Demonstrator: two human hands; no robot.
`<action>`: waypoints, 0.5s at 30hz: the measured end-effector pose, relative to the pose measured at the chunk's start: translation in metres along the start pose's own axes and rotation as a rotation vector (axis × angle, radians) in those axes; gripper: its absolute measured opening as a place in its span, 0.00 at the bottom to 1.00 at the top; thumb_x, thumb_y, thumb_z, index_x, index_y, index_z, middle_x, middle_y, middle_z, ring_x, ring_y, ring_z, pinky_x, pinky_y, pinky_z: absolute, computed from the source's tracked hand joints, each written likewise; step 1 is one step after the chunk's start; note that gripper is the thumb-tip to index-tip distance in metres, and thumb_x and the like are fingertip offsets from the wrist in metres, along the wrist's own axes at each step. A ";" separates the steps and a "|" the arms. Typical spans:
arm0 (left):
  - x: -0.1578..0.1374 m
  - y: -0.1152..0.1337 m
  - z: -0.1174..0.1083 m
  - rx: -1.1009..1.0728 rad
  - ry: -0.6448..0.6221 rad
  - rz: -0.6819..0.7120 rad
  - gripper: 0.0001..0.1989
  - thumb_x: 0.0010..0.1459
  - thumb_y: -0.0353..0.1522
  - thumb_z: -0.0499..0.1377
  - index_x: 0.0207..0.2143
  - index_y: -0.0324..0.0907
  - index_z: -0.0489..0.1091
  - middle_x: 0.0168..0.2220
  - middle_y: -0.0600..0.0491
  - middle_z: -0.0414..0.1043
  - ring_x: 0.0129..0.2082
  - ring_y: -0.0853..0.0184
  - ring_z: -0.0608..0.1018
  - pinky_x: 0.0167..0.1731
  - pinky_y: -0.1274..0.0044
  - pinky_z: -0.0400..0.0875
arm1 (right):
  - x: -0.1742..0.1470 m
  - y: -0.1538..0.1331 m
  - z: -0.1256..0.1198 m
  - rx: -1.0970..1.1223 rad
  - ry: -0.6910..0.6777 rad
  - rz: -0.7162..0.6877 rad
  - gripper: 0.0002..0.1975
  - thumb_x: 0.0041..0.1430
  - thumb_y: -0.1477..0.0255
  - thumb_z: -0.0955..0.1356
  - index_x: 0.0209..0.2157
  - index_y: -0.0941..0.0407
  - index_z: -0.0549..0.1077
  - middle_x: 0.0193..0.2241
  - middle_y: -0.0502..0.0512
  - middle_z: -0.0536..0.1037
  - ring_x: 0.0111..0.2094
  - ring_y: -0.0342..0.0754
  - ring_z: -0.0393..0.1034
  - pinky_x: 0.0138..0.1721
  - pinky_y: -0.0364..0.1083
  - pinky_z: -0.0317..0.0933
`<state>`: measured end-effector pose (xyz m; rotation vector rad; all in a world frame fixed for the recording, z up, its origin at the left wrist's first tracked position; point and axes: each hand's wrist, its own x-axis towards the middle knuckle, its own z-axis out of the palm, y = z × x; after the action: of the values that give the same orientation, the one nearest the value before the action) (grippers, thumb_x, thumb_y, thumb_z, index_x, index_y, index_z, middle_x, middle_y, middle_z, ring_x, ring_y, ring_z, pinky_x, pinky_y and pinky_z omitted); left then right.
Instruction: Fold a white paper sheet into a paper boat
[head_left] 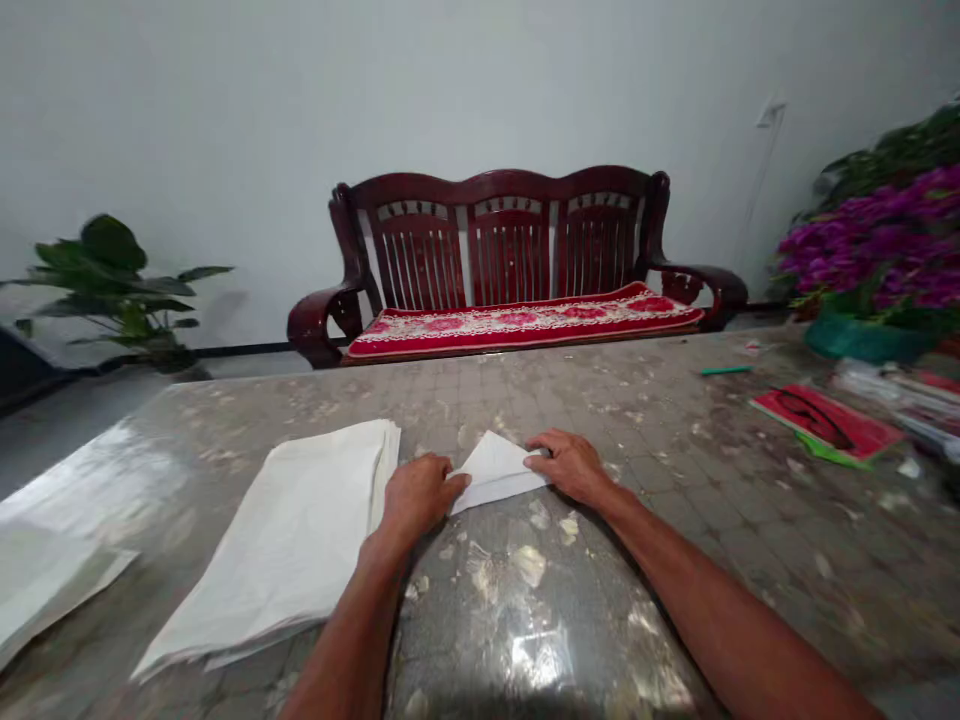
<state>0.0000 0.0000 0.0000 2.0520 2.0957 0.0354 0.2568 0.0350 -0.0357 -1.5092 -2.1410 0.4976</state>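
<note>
A folded sheet of white paper [493,462] lies on the table in front of me, with a pointed triangle at the top and a straight folded band along its lower edge. My left hand [421,492] pinches the band's left end, thumb on top. At the opposite end, my right hand [571,464] grips the paper between thumb and curled fingers. The fingertips under the paper are partly hidden. Just left of my left hand is a stack of white paper sheets [300,530].
More pale paper [52,580] lies at the far left of the patterned table [637,410]. On the right are a green pen [726,370], glasses [814,415] on a red booklet [870,435], and purple flowers [885,245]. A wooden bench [510,240] stands beyond the table.
</note>
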 end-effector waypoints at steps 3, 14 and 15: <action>-0.002 0.000 0.000 0.012 -0.004 0.004 0.17 0.60 0.46 0.54 0.33 0.45 0.75 0.41 0.47 0.80 0.41 0.57 0.80 0.33 0.73 0.63 | -0.001 0.000 0.001 -0.003 0.004 -0.004 0.11 0.60 0.67 0.70 0.44 0.51 0.80 0.41 0.51 0.82 0.42 0.48 0.75 0.42 0.44 0.60; -0.001 0.004 -0.001 0.009 -0.009 -0.024 0.16 0.60 0.46 0.55 0.34 0.45 0.76 0.41 0.47 0.80 0.41 0.56 0.80 0.35 0.72 0.65 | -0.001 -0.001 0.004 -0.087 0.014 -0.004 0.11 0.62 0.67 0.69 0.43 0.52 0.80 0.39 0.52 0.81 0.42 0.49 0.74 0.41 0.44 0.60; -0.001 0.004 -0.001 0.009 -0.007 -0.024 0.17 0.60 0.46 0.55 0.34 0.45 0.76 0.41 0.47 0.80 0.41 0.56 0.80 0.35 0.72 0.66 | -0.001 -0.002 0.004 -0.090 0.012 -0.003 0.11 0.62 0.67 0.69 0.43 0.52 0.80 0.39 0.53 0.81 0.42 0.49 0.74 0.41 0.44 0.60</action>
<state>0.0036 -0.0008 0.0019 2.0294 2.1195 0.0152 0.2536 0.0337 -0.0378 -1.5524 -2.1826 0.3941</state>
